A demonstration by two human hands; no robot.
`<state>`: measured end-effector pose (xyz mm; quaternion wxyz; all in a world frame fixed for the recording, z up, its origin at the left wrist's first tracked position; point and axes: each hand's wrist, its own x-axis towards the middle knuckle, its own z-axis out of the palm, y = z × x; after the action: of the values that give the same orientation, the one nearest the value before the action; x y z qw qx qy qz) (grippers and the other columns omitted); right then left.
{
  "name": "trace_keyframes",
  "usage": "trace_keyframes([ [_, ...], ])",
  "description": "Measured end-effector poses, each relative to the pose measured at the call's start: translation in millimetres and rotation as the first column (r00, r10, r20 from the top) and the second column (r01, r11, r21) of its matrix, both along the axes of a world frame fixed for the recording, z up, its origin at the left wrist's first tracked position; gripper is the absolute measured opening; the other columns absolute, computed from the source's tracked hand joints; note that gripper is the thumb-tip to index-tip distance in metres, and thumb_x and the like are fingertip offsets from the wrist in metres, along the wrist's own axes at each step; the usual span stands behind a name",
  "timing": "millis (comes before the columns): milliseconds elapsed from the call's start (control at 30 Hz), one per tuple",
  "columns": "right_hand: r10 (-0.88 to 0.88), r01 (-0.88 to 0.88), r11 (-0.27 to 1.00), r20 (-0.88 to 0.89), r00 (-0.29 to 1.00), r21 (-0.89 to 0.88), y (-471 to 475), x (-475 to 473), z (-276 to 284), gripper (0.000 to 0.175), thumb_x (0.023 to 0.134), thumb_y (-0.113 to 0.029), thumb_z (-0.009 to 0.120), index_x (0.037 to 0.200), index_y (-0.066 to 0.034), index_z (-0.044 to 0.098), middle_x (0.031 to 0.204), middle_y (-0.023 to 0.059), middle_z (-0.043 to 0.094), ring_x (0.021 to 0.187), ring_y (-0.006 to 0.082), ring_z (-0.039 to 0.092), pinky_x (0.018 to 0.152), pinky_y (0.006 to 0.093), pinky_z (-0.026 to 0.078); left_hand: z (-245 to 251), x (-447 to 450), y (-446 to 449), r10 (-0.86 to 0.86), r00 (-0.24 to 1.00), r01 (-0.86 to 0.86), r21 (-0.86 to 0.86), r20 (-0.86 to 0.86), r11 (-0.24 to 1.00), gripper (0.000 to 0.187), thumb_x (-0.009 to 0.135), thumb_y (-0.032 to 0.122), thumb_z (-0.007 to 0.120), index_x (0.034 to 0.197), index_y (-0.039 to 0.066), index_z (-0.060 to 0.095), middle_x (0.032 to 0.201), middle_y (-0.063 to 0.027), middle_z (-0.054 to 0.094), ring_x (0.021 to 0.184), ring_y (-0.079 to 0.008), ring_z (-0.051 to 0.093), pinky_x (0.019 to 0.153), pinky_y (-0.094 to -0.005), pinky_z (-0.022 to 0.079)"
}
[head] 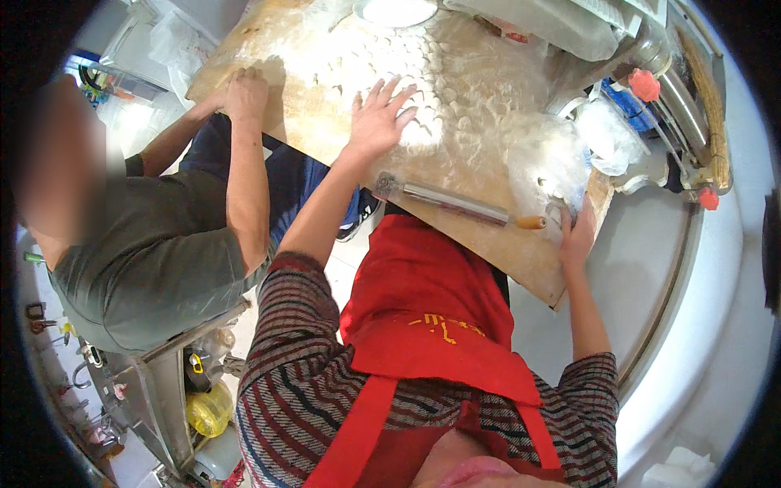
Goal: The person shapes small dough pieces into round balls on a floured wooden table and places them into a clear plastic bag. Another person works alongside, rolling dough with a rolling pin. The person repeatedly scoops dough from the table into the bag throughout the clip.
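Note:
My left hand [383, 122] is spread flat, palm down, over the near edge of many small floured dough pieces [430, 91]. They lie on a flour-dusted wooden board [488, 70]. At the board's right edge, my right hand [578, 235] is against a crumpled clear plastic bag [543, 158]; whether the fingers grip it cannot be told. Between my hands, along the near edge, rests a rolling pin [454, 203] with a metal barrel and a wooden handle at its right end.
A co-worker's hands [246, 91] rest together at the board's left edge. A white round dish [396, 11] stands at the far side. Right of the board is a metal machine [686, 110] with red knobs. A metal rack [152, 396] stands behind the co-worker.

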<state>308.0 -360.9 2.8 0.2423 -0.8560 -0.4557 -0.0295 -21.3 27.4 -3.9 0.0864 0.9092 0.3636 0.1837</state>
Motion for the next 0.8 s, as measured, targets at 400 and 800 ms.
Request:
trace_keyframes([
  [400, -0.017, 0.017, 1.000, -0.001, 1.000, 0.026, 1, 3, -1, 0.063, 0.103, -0.031, 0.066, 0.154, 0.0029, 0.049, 0.156, 0.0244, 0.052, 0.145, 0.0419, 0.047, 0.122, 0.0482, 0.035, 2, 71, 53, 0.264, 0.964, -0.265, -0.013, -0.038, 0.964, 0.072, 0.096, 0.076, 0.053, 0.158, 0.040, 0.048, 0.170, -0.0085, 0.038, 0.159, -0.0456, 0.026, 0.121, -0.0787, 0.018],
  [800, 0.004, -0.004, 1.000, 0.007, 1.000, 0.004, -3, 3, -5, 0.063, 0.105, -0.032, 0.063, 0.155, 0.0025, 0.047, 0.158, 0.0237, 0.050, 0.146, 0.0414, 0.046, 0.123, 0.0480, 0.034, -5, -31, 10, 0.094, 0.985, -0.099, 0.026, 0.141, 0.995, 0.064, 0.099, 0.062, 0.062, 0.157, 0.038, 0.051, 0.169, -0.0050, 0.041, 0.158, -0.0452, 0.028, 0.125, -0.0685, 0.022],
])
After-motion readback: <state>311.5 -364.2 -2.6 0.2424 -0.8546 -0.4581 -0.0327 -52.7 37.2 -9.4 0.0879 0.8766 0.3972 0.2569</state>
